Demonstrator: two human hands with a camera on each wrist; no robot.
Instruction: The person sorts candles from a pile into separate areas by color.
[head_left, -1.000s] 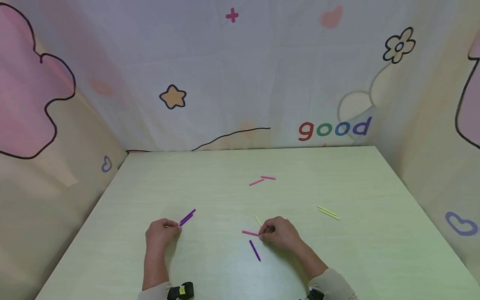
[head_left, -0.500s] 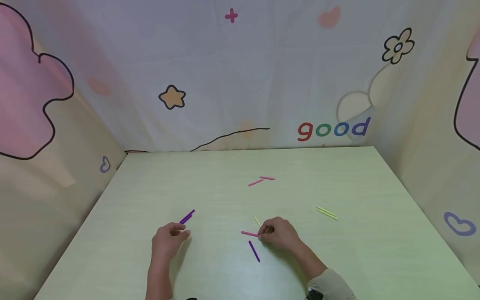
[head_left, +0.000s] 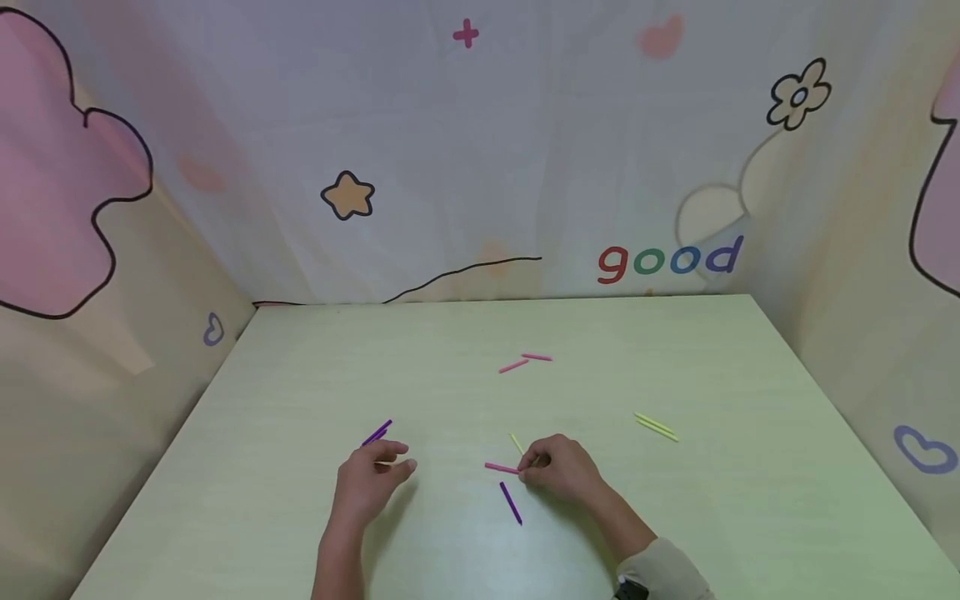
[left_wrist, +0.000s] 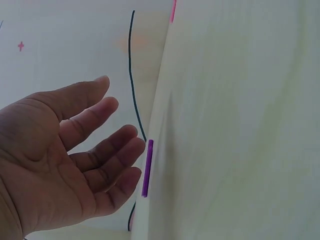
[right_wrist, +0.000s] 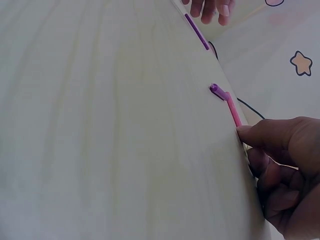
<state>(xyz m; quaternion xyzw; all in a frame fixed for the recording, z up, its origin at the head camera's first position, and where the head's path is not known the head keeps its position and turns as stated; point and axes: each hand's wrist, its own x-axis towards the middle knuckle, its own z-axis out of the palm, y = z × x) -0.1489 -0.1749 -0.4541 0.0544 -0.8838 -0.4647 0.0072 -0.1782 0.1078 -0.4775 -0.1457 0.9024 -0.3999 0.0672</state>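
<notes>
My left hand (head_left: 372,482) hovers with its fingers apart and nothing between them, just in front of two purple sticks (head_left: 377,432) lying side by side. Its open palm and spread fingers show in the left wrist view, near a purple stick (left_wrist: 148,168). My right hand (head_left: 561,468) pinches the right end of a pink stick (head_left: 500,467) on the table. In the right wrist view, the thumb meets that pink stick (right_wrist: 233,110). A yellow stick (head_left: 516,442) reaches behind the right fingers, its near end hidden. A single purple stick (head_left: 511,503) lies in front of the pink one.
Two pink sticks (head_left: 513,366) lie farther back on the pale table (head_left: 420,358), their ends close together. At the right, two yellow sticks (head_left: 656,427) lie side by side. A printed cloth wall (head_left: 465,167) rises behind the table's far edge.
My left hand has let go of the purple sticks, its fingers have spread, and it has moved to the right. The right hand has stayed in place on the pink stick.
</notes>
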